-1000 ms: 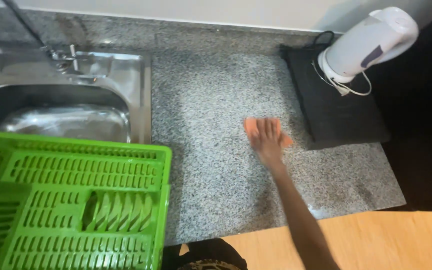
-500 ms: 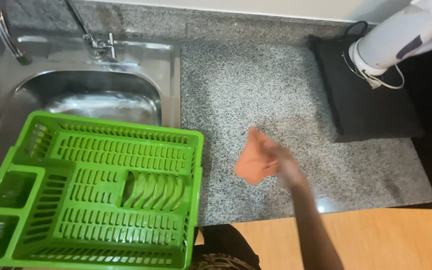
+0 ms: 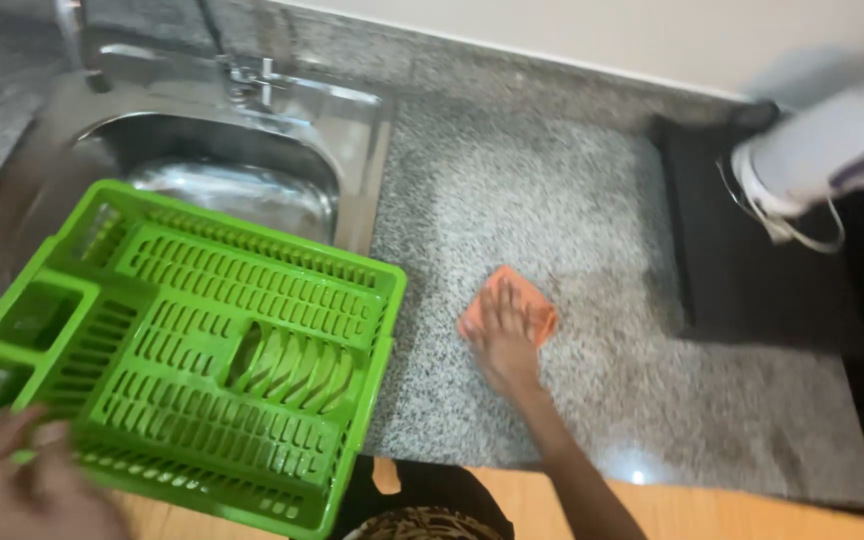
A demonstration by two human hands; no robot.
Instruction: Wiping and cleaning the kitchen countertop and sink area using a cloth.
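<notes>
Head view, left to right. One left hand (image 3: 27,480) at bottom-left corner, blurred, fingers curled round the near edge of one green dish rack (image 3: 202,350); it grips the rim, tho exact finger positions can't be made out. Rack is bright green plastic w/ slotted floor, a row of curved plate slots in the middle and approx. three small box compartments along its left end. It sits tilted, partly over one steel sink (image 3: 222,175), partly over the counter edge. One tap (image 3: 242,75) at the back of the sink, blurred.

Middle: one grey speckled stone counter (image 3: 552,220). On it, one orange cloth (image 3: 522,305), small, crumpled into a rough square, corners poking out past the fingers at top and right. One right hand (image 3: 500,335) lies flat on the cloth, fingers spread and pressing it down onto the counter; forearm runs back to bottom edge. Cloth is near the rack's right corner but apart from it, and left of the mat.

Right: one dark mat (image 3: 752,290) on the counter, w/ one white kettle (image 3: 832,160) on its far end, blurred, cord looped beside the base.
</notes>
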